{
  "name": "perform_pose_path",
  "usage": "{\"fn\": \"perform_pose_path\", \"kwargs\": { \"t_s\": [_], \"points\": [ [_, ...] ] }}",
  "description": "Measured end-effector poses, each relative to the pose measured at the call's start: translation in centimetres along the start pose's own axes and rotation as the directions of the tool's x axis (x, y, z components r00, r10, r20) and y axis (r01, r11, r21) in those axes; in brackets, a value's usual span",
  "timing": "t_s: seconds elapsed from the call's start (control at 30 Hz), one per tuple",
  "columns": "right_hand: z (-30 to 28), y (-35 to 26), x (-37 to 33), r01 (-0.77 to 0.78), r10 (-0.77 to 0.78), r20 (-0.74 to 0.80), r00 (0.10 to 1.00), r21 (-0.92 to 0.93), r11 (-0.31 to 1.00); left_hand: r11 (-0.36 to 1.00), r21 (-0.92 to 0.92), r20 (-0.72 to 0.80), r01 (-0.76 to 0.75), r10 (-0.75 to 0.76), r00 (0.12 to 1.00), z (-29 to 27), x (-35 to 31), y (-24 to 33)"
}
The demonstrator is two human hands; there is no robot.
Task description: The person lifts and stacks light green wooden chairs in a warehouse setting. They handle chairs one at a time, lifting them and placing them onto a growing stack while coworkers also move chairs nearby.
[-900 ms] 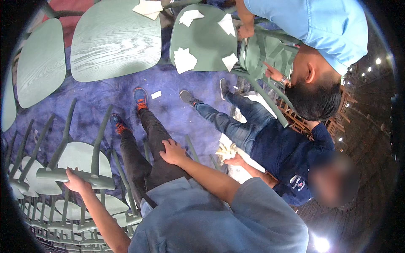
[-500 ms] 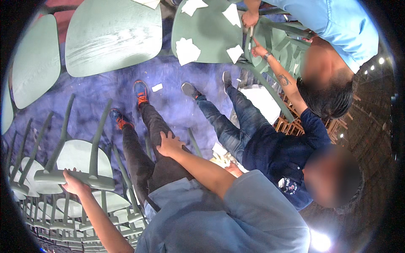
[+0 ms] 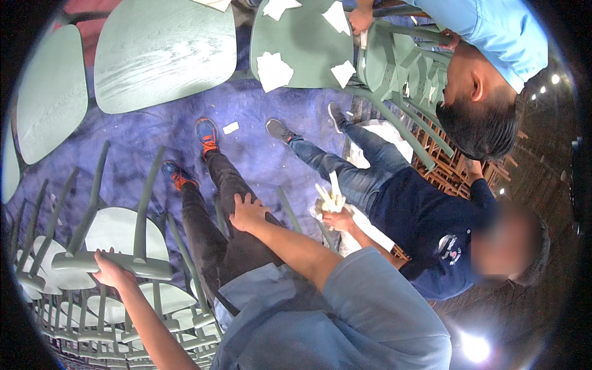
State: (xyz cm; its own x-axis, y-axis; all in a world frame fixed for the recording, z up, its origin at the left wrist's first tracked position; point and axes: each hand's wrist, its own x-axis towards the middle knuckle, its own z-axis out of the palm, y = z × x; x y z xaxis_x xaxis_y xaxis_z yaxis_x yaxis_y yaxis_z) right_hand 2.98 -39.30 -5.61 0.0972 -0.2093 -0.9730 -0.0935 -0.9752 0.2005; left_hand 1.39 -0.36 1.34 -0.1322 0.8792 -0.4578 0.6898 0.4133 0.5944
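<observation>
My left hand (image 3: 113, 270) is closed round the top rail of a green chair (image 3: 151, 266) at the lower left, its fingertips showing over the rail's far side. Two uprights run from this rail, and a pale seat lies behind them. Fingers spread, my right hand (image 3: 248, 213) lies on my dark-trousered thigh and holds nothing. To my right, a co-worker's hand (image 3: 339, 219) grips a bundle of whitish sticks (image 3: 332, 200). At the top right, another person's hand (image 3: 361, 20) touches a green chair seat (image 3: 302, 46) that bears torn white paper pieces.
More green seats (image 3: 166, 55) line the far side. Rows of green chairs (image 3: 92, 308) crowd the lower left. A co-worker in a dark shirt (image 3: 425, 228) stands close on my right. Blue sheeting (image 3: 246, 154) covers the floor, with a small white scrap (image 3: 230, 127) on it.
The dark-shirted co-worker has drawn one arm back from the far chair and lifted the stick bundle into view. The person in light blue has shifted slightly. My hands stay where they were.
</observation>
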Motion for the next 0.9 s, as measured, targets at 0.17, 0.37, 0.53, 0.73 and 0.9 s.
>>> {"fn": "perform_pose_path", "kwargs": {
  "t_s": [0.17,0.37,0.53,0.73,0.9],
  "points": [
    [0.5,0.1,0.2,-0.002,0.002,0.041,0.999,-0.015,1.000,1.000,-0.014,-0.003,0.008,-0.008,1.000,-0.1,0.1,-0.3],
    [0.8,0.2,0.2,-0.016,0.016,0.025,1.000,0.001,1.000,0.999,-0.028,-0.012,-0.035,0.034,0.999,-0.1,-0.1,-0.3],
    [0.4,0.3,-0.3,-0.026,0.026,0.022,0.999,0.028,0.999,1.000,-0.007,0.020,-0.012,0.012,1.000,-0.3,0.0,-0.3],
    [-0.4,1.2,-0.9,-0.002,0.005,-0.018,1.000,0.170,0.985,0.997,-0.043,0.030,-0.069,0.071,0.997,-0.5,0.9,-1.1],
    [-0.5,3.5,-0.5,0.172,-0.098,-0.197,0.975,0.404,0.898,0.995,-0.026,0.063,-0.100,0.101,0.993,-0.4,1.3,-1.4]
  ]
}}
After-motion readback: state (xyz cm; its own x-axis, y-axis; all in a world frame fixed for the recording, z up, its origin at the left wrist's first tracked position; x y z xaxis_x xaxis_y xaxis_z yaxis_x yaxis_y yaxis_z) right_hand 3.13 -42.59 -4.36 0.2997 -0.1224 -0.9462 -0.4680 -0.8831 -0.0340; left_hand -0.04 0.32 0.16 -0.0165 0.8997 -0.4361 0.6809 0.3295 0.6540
